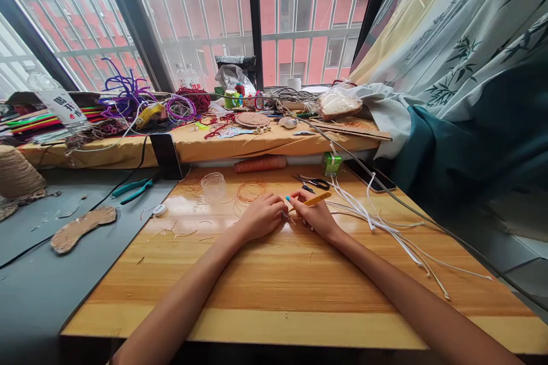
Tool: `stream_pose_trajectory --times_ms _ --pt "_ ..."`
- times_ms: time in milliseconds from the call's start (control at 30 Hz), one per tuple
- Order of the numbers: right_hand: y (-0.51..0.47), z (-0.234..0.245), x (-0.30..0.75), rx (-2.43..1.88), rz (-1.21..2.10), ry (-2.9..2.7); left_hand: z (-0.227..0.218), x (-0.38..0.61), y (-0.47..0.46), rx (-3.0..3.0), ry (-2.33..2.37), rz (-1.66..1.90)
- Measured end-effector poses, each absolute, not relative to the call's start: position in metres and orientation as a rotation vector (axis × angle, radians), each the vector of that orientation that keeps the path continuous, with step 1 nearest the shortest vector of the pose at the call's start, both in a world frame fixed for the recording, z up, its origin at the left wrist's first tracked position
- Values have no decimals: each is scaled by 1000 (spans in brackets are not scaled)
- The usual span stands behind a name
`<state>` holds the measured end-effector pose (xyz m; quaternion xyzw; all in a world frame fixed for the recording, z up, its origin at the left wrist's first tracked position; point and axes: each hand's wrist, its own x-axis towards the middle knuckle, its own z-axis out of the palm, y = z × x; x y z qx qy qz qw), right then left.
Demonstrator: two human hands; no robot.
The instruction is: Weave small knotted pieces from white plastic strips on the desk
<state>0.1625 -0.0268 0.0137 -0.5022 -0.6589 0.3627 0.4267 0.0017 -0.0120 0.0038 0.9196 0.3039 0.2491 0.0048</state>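
My left hand (266,214) rests on the wooden table, its fingers closed in a pinch on something small and pale that I cannot make out. Close beside it, my right hand (315,218) grips a slim tool with a flat orange-yellow handle (319,199). The handle points up and right; its working end is hidden between the hands. A small bright blue spot shows at the right fingertips. Just beyond my hands lie a coil of thin orange cord (251,191) and black-handled scissors (320,183).
White cords (372,211) spread over the right side, near a phone (370,175) and a green box (332,163). A clear cup (213,187) and an orange thread spool (260,163) stand behind. Teal pliers (133,188) lie left. The windowsill (205,145) is crowded with yarn.
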Motion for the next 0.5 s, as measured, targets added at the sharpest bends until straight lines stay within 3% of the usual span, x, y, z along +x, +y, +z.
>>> stream_pose_trajectory --times_ms 500 --pt "-28 12 160 -1248 762 -1720 7 3 -15 2868 954 763"
